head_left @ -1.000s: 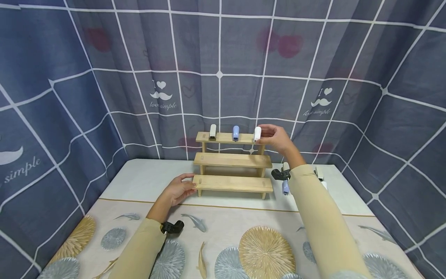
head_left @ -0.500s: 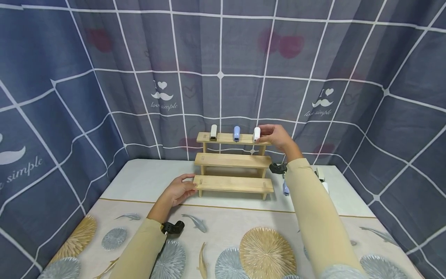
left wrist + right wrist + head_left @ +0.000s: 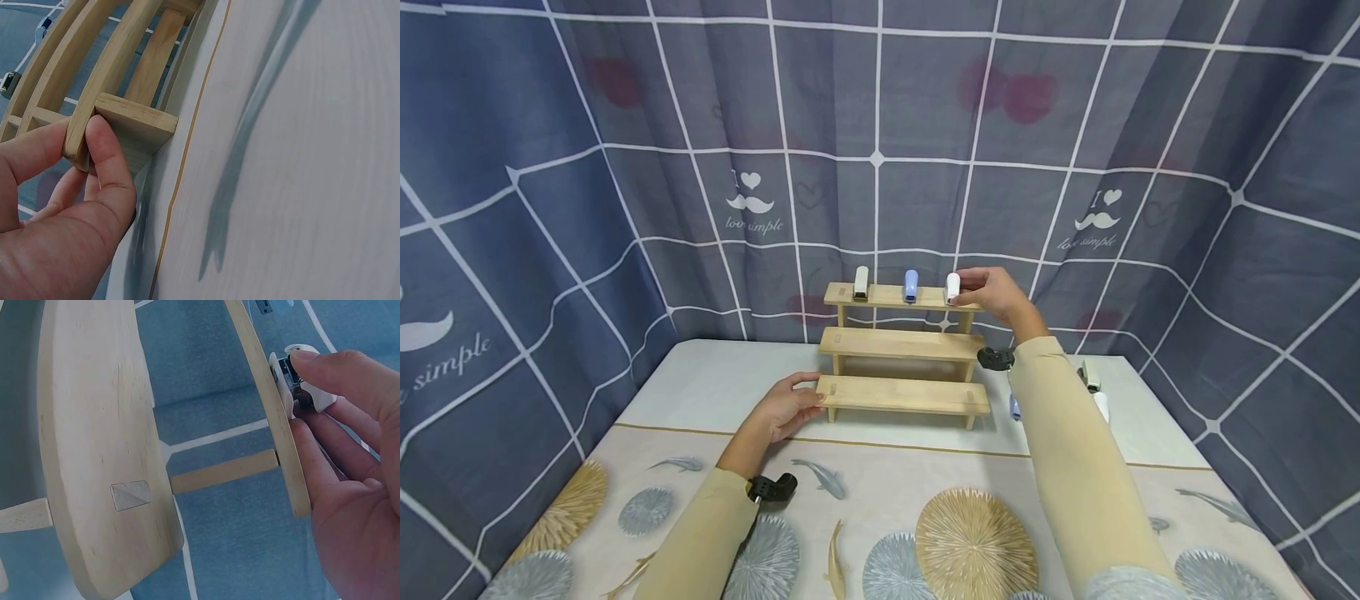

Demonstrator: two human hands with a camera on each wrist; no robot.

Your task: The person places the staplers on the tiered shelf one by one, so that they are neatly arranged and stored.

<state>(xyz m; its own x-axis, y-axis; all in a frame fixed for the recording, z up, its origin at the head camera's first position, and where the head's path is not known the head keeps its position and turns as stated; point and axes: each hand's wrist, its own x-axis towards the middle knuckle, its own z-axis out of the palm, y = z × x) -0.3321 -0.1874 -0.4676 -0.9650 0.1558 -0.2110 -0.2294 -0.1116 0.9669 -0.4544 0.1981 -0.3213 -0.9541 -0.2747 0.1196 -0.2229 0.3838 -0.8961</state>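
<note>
A three-step wooden display rack (image 3: 902, 393) stands on the table. My left hand (image 3: 786, 408) pinches the left end of its lowest step between thumb and fingers, as the left wrist view shows up close. On the top step my right hand (image 3: 998, 298) holds a small white stapler (image 3: 952, 288) near the right end. In the right wrist view the thumb and fingers grip this white stapler (image 3: 322, 399) at the step's edge, its metal inside showing. To its left on the same step are a blue stapler (image 3: 911, 286) and a cream stapler (image 3: 861, 283), spaced apart.
Right of the rack, partly behind my right forearm, lie a blue stapler (image 3: 1015, 407), a cream stapler (image 3: 1090, 375) and a white stapler (image 3: 1101, 406). A patterned cloth (image 3: 850, 533) covers the table's front. Grid-patterned curtains (image 3: 820, 200) close off the back and sides.
My right hand has shifted the white stapler slightly left along the top step, closer to the blue one. The right forearm has swung a little left. My left hand keeps its hold.
</note>
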